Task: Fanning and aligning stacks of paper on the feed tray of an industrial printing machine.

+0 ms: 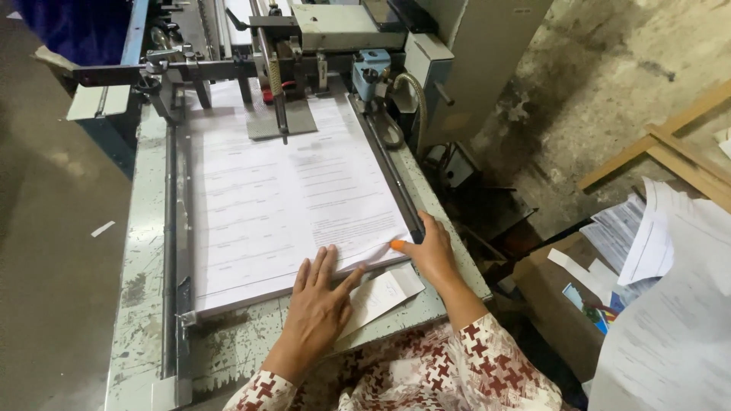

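Fingers, left hand point(318, 301): four and a thumb, spread flat, pressing the near edge of the paper stack point(285, 202), gripping nothing.
Fingers, right hand point(431, 250): loosely curved at the stack's near right corner, thumb tip on the top sheet, nothing clasped.
Paper stack: one, printed, lying flat on the machine bed point(141, 281) between two side rails.
Small slip point(381, 293): one, white, just beside the left hand's thumb, partly under the stack's edge.
Feeder head point(278, 76): one, at the stack's far end.
Loose sheets point(662, 304): several, heaped at right.
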